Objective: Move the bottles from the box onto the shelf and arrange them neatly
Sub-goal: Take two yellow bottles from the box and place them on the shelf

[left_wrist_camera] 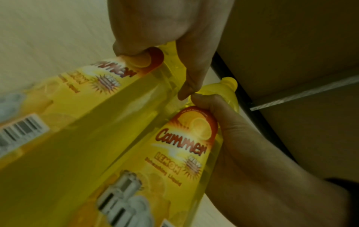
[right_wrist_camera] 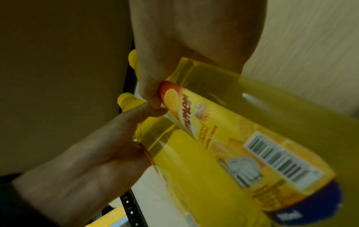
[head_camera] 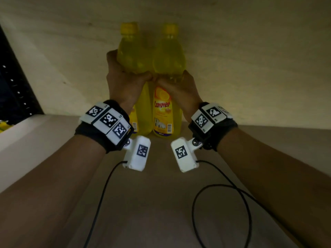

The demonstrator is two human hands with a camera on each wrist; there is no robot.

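Two yellow lemon dish-liquid bottles stand upright side by side at the back of the shelf board (head_camera: 161,194). My left hand (head_camera: 125,77) grips the left bottle (head_camera: 132,49) around its waist. My right hand (head_camera: 177,85) grips the right bottle (head_camera: 168,56) at the same height, label facing me. The thumbs almost meet between the bottles. In the left wrist view my left hand (left_wrist_camera: 165,38) holds the left bottle (left_wrist_camera: 77,122), and my right hand (left_wrist_camera: 242,145) holds the right bottle (left_wrist_camera: 174,169). The right wrist view shows my right hand (right_wrist_camera: 184,46) on the right bottle (right_wrist_camera: 272,122), and my left hand (right_wrist_camera: 106,145) on the left bottle (right_wrist_camera: 184,192).
A pale wood-grain back panel (head_camera: 250,59) rises right behind the bottles. A black perforated upright (head_camera: 16,90) stands at the left, with a white ledge (head_camera: 26,133) below it. Black cables (head_camera: 223,185) from the wrist cameras lie looped on the board. Bare board extends right of the bottles.
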